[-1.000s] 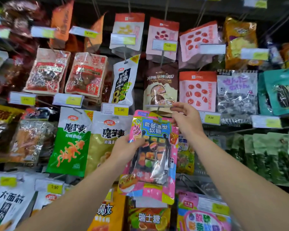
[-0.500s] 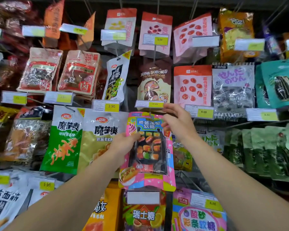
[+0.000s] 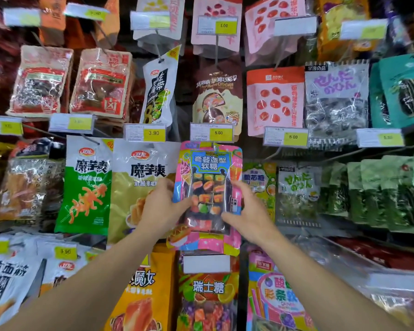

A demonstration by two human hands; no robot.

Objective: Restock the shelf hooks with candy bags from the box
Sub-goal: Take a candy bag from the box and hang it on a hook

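Head view: pink candy bag hangs at shelf center, top just under a 5.00 price tag. Left hand grips bag's left edge w/ thumb on front. Right hand touches its right side, fingers relaxed.

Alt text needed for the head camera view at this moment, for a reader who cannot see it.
Two bare hands steady a pink plastic candy bag with a clear window, hanging below a yellow 5.00 price tag: the left hand grips its left edge, the right hand touches its right edge. Hanging snack bags fill the shelf around it.
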